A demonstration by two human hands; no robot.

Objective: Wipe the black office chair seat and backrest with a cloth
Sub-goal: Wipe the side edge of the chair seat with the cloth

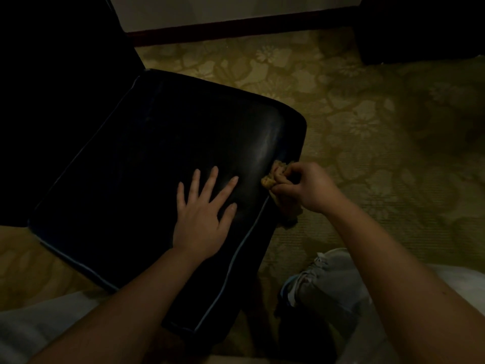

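1. Yellow-green carpet with a large floral pattern, spread across the floor to the right and far side.
2. Dark reddish baseboard along the foot of a pale wall, at the top.
3. Dark bulky furniture in the upper right corner, on the carpet; too dim to identify.
4. Grey lace-up sneaker low on the right, on the carpet.
5. Pale trouser leg at the lower left edge.

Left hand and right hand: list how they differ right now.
Pose: the left hand lies flat with fingers spread, while the right hand is curled.
Load: the left hand holds nothing, while the right hand grips a bunched tan cloth.
Place: the left hand rests on top of the black seat, while the right hand is at the seat's right edge.
Shared: both are bare and at the same seat.
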